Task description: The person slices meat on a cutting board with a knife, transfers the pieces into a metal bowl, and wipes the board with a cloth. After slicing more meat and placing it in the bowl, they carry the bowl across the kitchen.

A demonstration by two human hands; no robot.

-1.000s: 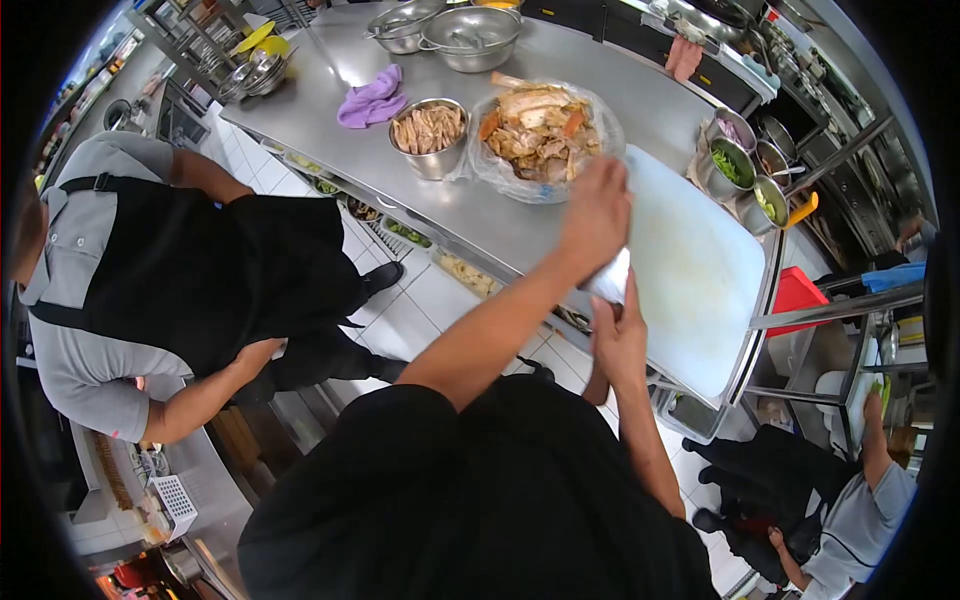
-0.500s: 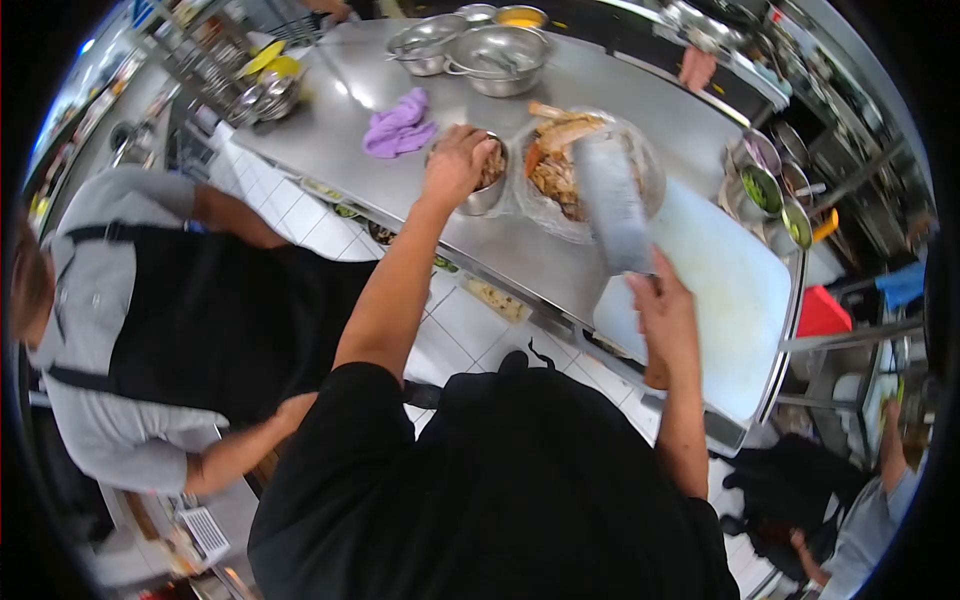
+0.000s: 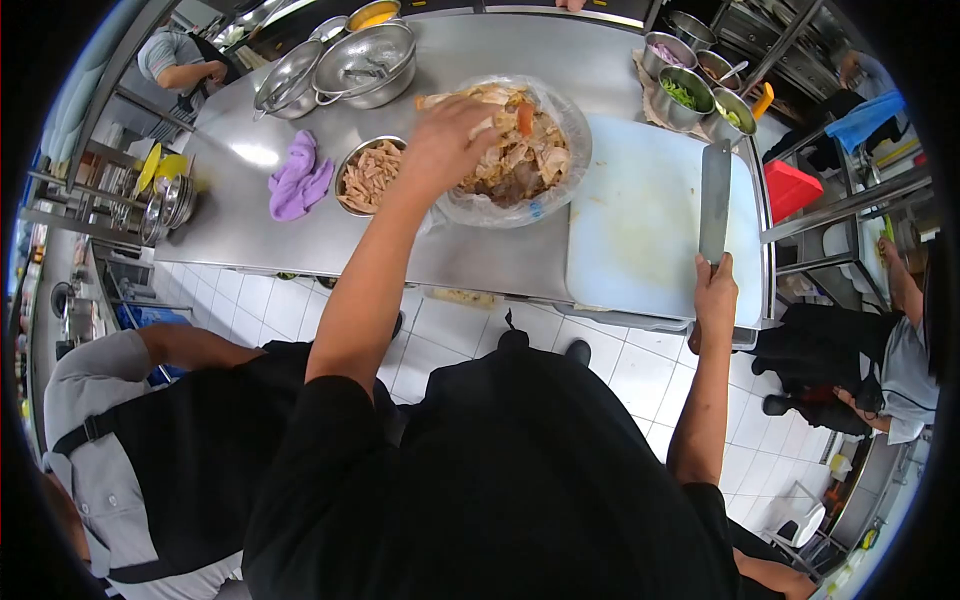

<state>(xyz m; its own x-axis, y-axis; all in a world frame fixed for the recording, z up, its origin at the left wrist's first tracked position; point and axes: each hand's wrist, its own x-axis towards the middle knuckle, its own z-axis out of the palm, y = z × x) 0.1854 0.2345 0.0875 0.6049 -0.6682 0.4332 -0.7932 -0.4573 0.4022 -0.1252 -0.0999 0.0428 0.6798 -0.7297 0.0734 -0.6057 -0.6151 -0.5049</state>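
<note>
My right hand [image 3: 715, 285] grips the handle of a cleaver [image 3: 714, 200], its broad blade pointing away from me over the right side of a white cutting board [image 3: 630, 240]. Over a clear-plastic-lined bowl [image 3: 572, 190], my left hand [image 3: 450, 140] hovers palm down with fingers apart, hiding part of the cooked meat pieces [image 3: 535, 165] inside. An orange chunk shows just beyond the fingertips. Beside my left forearm stands a metal bowl of sliced meat [image 3: 372, 178].
A purple cloth [image 3: 300, 178] lies on the steel table [image 3: 480, 255]. Large metal bowls [image 3: 365, 75] stand at the back left; small pots of cut vegetables [image 3: 684, 98] at the back right. A person in a black apron [image 3: 190, 450] stands close on my left, others farther off.
My left hand has left the small bowl of sliced meat and moved right over the plastic-lined bowl. The cleaver has swung from above that bowl to the cutting board's right side.
</note>
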